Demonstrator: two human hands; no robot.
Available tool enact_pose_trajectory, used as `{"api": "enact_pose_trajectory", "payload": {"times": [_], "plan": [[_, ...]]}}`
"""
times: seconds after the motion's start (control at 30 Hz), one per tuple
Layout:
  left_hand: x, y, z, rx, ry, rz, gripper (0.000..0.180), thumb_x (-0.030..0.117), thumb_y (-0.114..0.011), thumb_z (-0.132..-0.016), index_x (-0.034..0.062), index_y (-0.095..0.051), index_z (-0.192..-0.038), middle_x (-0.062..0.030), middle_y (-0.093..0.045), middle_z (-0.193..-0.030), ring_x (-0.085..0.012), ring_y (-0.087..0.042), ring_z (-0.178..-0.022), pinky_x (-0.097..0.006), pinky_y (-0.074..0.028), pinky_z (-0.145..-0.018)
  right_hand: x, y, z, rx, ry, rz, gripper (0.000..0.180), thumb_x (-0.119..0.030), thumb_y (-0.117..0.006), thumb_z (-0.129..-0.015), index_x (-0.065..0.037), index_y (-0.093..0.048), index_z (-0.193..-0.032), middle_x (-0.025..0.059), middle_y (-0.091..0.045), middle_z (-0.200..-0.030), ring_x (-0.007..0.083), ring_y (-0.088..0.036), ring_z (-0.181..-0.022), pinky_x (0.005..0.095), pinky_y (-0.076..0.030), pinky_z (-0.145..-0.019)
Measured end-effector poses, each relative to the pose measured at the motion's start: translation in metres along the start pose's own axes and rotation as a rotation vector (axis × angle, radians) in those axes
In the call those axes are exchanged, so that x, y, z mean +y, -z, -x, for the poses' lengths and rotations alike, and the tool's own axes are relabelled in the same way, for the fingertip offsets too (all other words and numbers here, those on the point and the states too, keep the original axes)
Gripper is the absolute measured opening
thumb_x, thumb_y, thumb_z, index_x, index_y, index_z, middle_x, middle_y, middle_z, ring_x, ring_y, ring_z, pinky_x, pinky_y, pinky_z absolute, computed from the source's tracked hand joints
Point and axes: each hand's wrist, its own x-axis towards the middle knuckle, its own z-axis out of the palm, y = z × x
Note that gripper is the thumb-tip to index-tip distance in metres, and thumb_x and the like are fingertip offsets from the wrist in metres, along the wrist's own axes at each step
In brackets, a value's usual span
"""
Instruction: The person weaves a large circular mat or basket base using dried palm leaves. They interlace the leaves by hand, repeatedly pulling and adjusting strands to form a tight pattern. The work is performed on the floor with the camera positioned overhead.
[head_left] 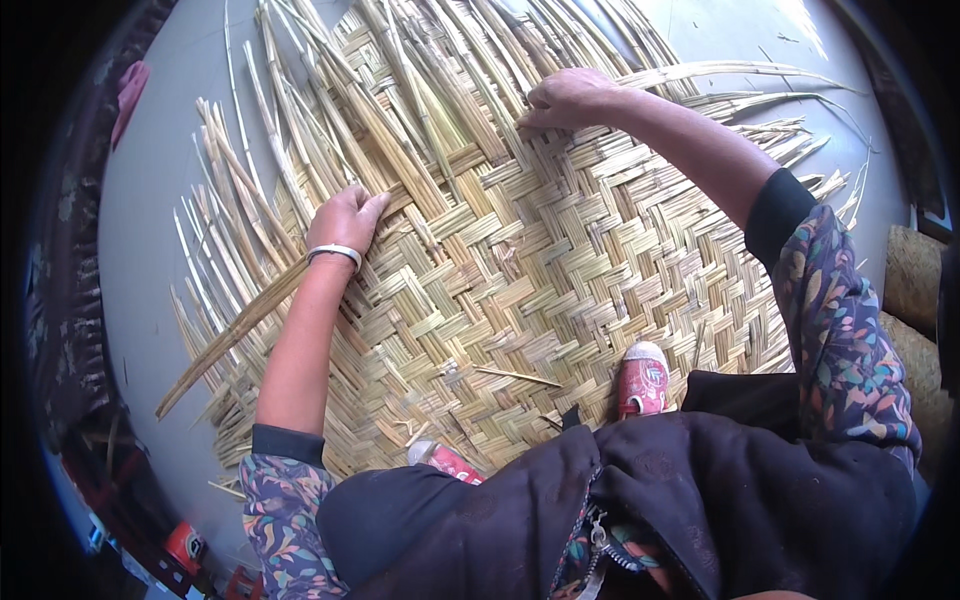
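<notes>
A large mat (560, 250) of flat pale-yellow reed strips, woven in a zigzag pattern, lies under both my hands. My left hand (348, 220), a white bangle at its wrist, is closed around a long bundle of reed strips (235, 330). That bundle sticks out to the lower left and runs on past my fingers toward the upright strips. Farther off and to the right, my right hand (572, 98) is closed, with its fingertips pinched on strips at the weaving's far edge. What lies beneath its fingers is partly hidden.
Loose strip ends (330, 90) fan out at the far side and left. Longer strips (740, 70) project right over the grey floor (150, 270). My red shoes (643, 380) stand on the mat, near a loose sliver (517, 377). Rolled woven pieces (912, 275) sit at the right edge.
</notes>
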Motion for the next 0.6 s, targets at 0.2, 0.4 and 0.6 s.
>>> {"api": "enact_pose_trajectory", "payload": {"times": [0.2,0.4,0.6], "plan": [[0.002,-0.001,-0.001,0.035,-0.007,-0.073,0.047,0.052,-0.060,-0.081,0.0052,-0.061,-0.078,-0.0176,-0.063,-0.074,-0.0343,-0.060,-0.069,-0.042,-0.046,-0.064,-0.005,-0.002,-0.003,0.012,-0.008,0.063,0.046,-0.063,-0.049,-0.084,-0.021,-0.066,-0.089,-0.0037,-0.063,-0.077,0.0104,-0.060,-0.076,0.0300,-0.046,-0.062],[0.004,-0.002,0.016,-0.007,-0.070,-0.039,0.045,0.051,-0.057,-0.083,0.0067,-0.062,-0.081,-0.0191,-0.065,-0.081,-0.0359,-0.062,-0.079,-0.044,-0.047,-0.070,-0.004,-0.001,0.015,-0.018,0.031,0.014,0.042,-0.056,-0.050,-0.087,-0.019,-0.068,-0.093,-0.0002,-0.067,-0.078,0.0142,-0.064,-0.076,0.0328,-0.048,-0.066],[0.001,-0.007,0.011,-0.059,-0.147,-0.067,0.038,0.048,-0.055,-0.085,0.0123,-0.067,-0.092,-0.0170,-0.066,-0.086,-0.0340,-0.063,-0.082,-0.043,-0.049,-0.074,-0.014,-0.001,0.018,-0.059,-0.012,0.100,0.049,-0.063,-0.050,-0.084,-0.019,-0.068,-0.096,0.0023,-0.067,-0.088,0.0182,-0.063,-0.087,0.0361,-0.048,-0.075]]}}
